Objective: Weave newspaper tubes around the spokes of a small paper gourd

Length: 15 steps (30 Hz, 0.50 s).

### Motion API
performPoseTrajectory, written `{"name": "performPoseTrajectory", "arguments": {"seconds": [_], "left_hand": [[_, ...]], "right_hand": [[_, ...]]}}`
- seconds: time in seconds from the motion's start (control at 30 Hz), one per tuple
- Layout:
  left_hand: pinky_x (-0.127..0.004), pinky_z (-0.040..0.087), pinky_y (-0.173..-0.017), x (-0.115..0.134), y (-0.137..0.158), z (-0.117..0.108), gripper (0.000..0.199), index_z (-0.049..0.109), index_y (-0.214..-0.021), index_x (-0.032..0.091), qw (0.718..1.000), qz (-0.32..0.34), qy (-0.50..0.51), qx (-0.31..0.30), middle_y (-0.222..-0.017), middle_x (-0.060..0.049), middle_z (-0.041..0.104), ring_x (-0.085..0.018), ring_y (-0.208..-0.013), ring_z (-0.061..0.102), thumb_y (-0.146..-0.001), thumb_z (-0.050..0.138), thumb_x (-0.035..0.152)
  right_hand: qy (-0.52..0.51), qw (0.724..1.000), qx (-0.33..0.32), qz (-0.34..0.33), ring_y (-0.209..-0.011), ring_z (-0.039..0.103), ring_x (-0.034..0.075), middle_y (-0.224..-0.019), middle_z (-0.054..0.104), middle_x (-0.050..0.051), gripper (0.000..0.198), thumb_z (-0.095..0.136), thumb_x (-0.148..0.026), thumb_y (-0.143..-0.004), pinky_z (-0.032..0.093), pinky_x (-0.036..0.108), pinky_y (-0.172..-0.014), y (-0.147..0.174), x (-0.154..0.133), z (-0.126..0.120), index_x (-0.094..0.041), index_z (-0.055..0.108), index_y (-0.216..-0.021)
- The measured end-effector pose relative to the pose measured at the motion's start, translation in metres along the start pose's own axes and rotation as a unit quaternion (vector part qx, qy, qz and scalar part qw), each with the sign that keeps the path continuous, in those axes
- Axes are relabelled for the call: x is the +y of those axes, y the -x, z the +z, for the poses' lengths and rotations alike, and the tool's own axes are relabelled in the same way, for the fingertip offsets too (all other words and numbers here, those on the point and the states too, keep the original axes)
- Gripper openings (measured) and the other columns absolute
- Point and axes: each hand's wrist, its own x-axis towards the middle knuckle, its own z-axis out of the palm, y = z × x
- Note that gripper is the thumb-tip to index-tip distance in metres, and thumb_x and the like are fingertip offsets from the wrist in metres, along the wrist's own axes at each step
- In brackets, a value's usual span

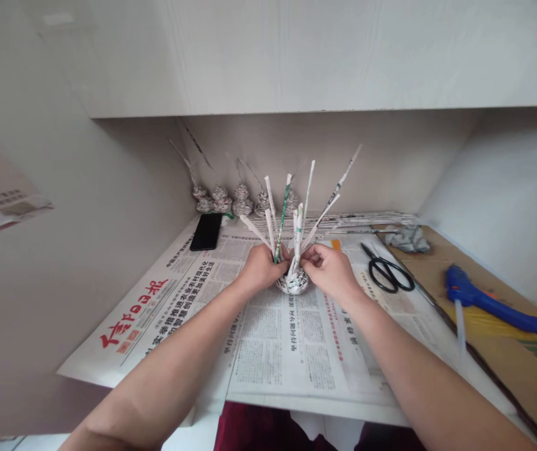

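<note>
A small round woven piece of rolled newspaper rests on the newspaper-covered table, its several paper strips fanning upward. My left hand grips its left side, fingers closed around the base of the strips. From the right, my right hand pinches the weave near the rim. Both sets of fingertips are partly hidden behind the upright strips. One strip is green-printed; a longer one leans out to the right.
Several finished gourd-shaped woven pieces line the back wall. A black phone lies at left, black scissors at right. Beyond them a blue glue gun rests on cardboard. Rolled paper sticks lie along the back.
</note>
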Motion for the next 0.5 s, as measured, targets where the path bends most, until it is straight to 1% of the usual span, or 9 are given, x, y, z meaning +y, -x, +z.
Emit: {"name": "performPoseTrajectory", "arguments": {"seconds": [0.03, 0.1, 0.2, 0.27, 0.4, 0.5], "left_hand": [[-0.020, 0.044, -0.060, -0.0002, -0.0001, -0.0001, 0.005, 0.066, -0.071, 0.016, 1.000, 0.001, 0.001, 0.000, -0.067, 0.001, 0.069, -0.013, -0.063, 0.062, -0.069, 0.063, 0.020], [-0.020, 0.043, -0.060, -0.0008, -0.0004, -0.0002, 0.005, 0.066, -0.072, 0.015, 1.000, 0.003, -0.001, 0.001, -0.066, 0.001, 0.068, -0.013, -0.063, 0.062, -0.069, 0.063, 0.019], [-0.021, 0.043, -0.060, -0.0021, -0.0010, 0.0000, 0.008, 0.067, -0.073, 0.015, 1.000, 0.009, -0.018, 0.002, -0.067, 0.000, 0.069, -0.014, -0.065, 0.063, -0.070, 0.062, 0.020], [-0.021, 0.044, -0.061, -0.0028, -0.0014, 0.0001, 0.010, 0.069, -0.074, 0.014, 0.999, 0.011, -0.036, 0.002, -0.070, -0.001, 0.070, -0.015, -0.068, 0.064, -0.071, 0.062, 0.021], [-0.022, 0.044, -0.062, -0.0016, -0.0016, -0.0004, 0.011, 0.070, -0.075, 0.014, 0.998, 0.008, -0.060, 0.004, -0.071, -0.002, 0.071, -0.016, -0.070, 0.065, -0.072, 0.062, 0.022], [-0.022, 0.045, -0.064, 0.0019, -0.0011, -0.0016, 0.011, 0.070, -0.075, 0.014, 0.997, 0.008, -0.070, 0.004, -0.072, -0.003, 0.071, -0.017, -0.070, 0.065, -0.071, 0.063, 0.020]], "right_hand": [[-0.014, 1.000, -0.010, -0.017, -0.055, 0.056, 0.013, -0.063, 0.065, -0.002, 0.003, 0.060, -0.023, -0.071, 0.042, 0.026, -0.056, 0.0003, -0.0005, 0.0003, -0.022, 0.063, -0.071], [-0.049, 0.998, -0.032, -0.035, -0.058, 0.057, 0.013, -0.068, 0.066, -0.001, 0.011, 0.058, -0.020, -0.071, 0.044, 0.026, -0.058, 0.0000, -0.0003, 0.0012, -0.022, 0.065, -0.078], [-0.081, 0.993, -0.077, -0.029, -0.060, 0.056, 0.014, -0.071, 0.067, 0.000, 0.014, 0.058, -0.021, -0.072, 0.044, 0.026, -0.059, -0.0017, 0.0021, 0.0013, -0.021, 0.068, -0.081], [-0.084, 0.991, -0.102, -0.033, -0.060, 0.056, 0.014, -0.070, 0.067, 0.000, 0.014, 0.059, -0.022, -0.072, 0.044, 0.026, -0.059, -0.0029, 0.0041, 0.0004, -0.020, 0.070, -0.082], [-0.089, 0.989, -0.105, -0.052, -0.062, 0.057, 0.014, -0.073, 0.069, 0.000, 0.014, 0.060, -0.024, -0.075, 0.044, 0.027, -0.062, -0.0039, 0.0065, -0.0001, -0.021, 0.071, -0.084], [-0.141, 0.983, -0.106, -0.048, -0.065, 0.059, 0.014, -0.076, 0.069, 0.000, 0.016, 0.060, -0.025, -0.075, 0.045, 0.028, -0.065, -0.0043, 0.0053, 0.0012, -0.021, 0.070, -0.086]]}}
